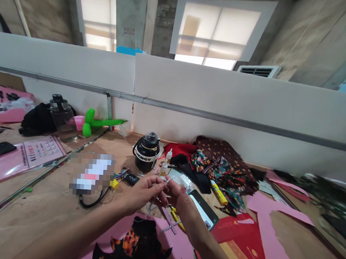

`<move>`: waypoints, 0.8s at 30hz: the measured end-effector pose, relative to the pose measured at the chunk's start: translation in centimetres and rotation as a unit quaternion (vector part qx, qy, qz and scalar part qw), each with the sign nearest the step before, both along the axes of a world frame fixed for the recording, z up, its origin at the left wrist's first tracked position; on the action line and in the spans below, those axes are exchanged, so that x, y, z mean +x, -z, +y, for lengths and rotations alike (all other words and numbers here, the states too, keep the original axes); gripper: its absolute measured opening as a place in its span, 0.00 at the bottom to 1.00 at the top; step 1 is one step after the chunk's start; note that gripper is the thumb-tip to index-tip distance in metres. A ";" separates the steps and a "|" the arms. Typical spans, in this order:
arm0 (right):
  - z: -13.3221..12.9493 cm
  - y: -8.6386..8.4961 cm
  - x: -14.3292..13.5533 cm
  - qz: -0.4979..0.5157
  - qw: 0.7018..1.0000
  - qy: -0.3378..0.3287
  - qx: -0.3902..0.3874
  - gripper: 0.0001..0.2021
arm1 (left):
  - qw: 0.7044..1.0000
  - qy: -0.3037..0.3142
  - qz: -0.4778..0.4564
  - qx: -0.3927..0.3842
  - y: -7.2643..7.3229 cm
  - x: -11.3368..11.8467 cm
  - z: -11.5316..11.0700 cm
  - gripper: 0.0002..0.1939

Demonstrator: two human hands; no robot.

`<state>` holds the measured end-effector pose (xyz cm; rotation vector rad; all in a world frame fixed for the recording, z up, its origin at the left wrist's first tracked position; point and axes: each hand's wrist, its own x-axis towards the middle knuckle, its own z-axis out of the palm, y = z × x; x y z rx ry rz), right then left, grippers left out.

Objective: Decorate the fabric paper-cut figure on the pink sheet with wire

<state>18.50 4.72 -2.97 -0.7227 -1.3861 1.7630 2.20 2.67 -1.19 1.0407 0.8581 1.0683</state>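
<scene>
The left hand (152,188) and the right hand (183,200) met over the worktop (51,202), fingertips close together; anything between them was too small to make out. Below them, a dark floral piece (141,243) lay on a pink sheet (187,253), and a beaded strand (171,226) showed beside the right wrist. A phone (206,210) lay near that hand, with a yellow tube (218,193) beyond it. Farther back stood two small bottles (163,168) and a black jug (147,149).

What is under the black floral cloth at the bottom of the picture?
A pink sheet shows around the black floral cloth; whatever the cloth itself covers cannot be seen.
</scene>
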 end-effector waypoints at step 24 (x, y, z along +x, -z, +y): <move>-0.2 -0.3 -0.7 -0.045 0.987 0.153 -0.001 0.17 | 1.000 0.026 -0.012 -0.003 0.0 0.7 -0.5 0.20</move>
